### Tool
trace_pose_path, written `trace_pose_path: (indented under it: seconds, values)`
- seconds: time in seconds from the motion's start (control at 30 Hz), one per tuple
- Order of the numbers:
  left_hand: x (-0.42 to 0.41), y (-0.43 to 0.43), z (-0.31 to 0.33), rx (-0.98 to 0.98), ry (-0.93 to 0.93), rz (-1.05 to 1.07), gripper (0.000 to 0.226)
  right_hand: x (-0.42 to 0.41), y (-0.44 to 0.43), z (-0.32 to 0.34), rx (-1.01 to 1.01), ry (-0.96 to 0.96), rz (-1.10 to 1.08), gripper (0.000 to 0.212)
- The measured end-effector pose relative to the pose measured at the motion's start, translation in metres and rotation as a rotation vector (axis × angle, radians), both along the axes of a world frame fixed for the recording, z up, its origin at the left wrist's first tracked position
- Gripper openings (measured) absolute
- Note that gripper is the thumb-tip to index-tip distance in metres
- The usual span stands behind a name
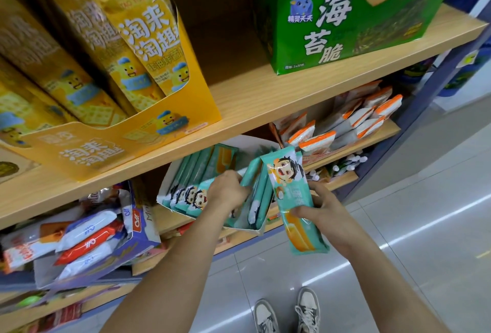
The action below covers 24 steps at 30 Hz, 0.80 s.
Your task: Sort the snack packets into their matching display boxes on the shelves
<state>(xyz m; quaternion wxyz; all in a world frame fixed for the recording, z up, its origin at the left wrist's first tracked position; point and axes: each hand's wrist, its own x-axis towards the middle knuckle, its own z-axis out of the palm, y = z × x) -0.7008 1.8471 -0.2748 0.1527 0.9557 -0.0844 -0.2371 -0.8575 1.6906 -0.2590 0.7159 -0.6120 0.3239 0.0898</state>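
Note:
A white display box (170, 173) sits on the second shelf, holding a row of teal snack packets (191, 194) printed with a cartoon boy. My left hand (228, 191) reaches into the box and its fingers curl round a teal packet (253, 173) standing on edge. My right hand (322, 207) grips another teal packet (289, 189) by its middle, just right of the box, face towards me.
Above, a wooden shelf (252, 98) carries a yellow cracker box (164, 130) and a green seaweed box (332, 27). Orange-and-white packets (353, 120) lie to the right. A purple box (138, 226) of red, white and blue packets stands lower left. My shoes (287, 311) stand on grey tiles.

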Motion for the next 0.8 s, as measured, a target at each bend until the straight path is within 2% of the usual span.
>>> trace_pose_path:
  seconds: [0.1, 0.17, 0.33, 0.4, 0.47, 0.63, 0.73, 0.8]
  values:
    - [-0.009, -0.004, -0.001, -0.187, 0.183, -0.015, 0.043, 0.003, 0.002, -0.003, 0.203, 0.001, -0.018, 0.05]
    - [-0.014, -0.003, -0.006, -0.142, 0.206, -0.104, 0.058, 0.005, 0.005, -0.004, 0.308, -0.013, 0.003, 0.05]
    - [-0.015, -0.004, -0.009, 0.02, 0.095, -0.137, 0.079, 0.005, 0.007, -0.013, 0.419, -0.034, 0.078, 0.065]
    - [-0.017, -0.005, -0.01, 0.062, 0.007, -0.129, 0.082, 0.005, 0.008, -0.016, 0.452, -0.039, 0.062, 0.068]
    - [-0.02, -0.006, -0.012, 0.098, 0.002, -0.097, 0.083, 0.007, 0.006, -0.018, 0.47, -0.061, 0.053, 0.069]
    - [-0.019, 0.002, -0.01, 0.149, -0.092, -0.062, 0.072, 0.01, -0.002, 0.001, 0.357, -0.146, 0.088, 0.061]
    - [-0.008, 0.015, -0.004, 0.214, -0.186, -0.042, 0.061, 0.018, -0.008, 0.038, 0.251, -0.336, 0.146, 0.071]
    - [-0.005, 0.022, -0.004, 0.232, -0.182, -0.015, 0.053, 0.031, -0.007, 0.064, 0.104, -0.487, 0.226, 0.07]
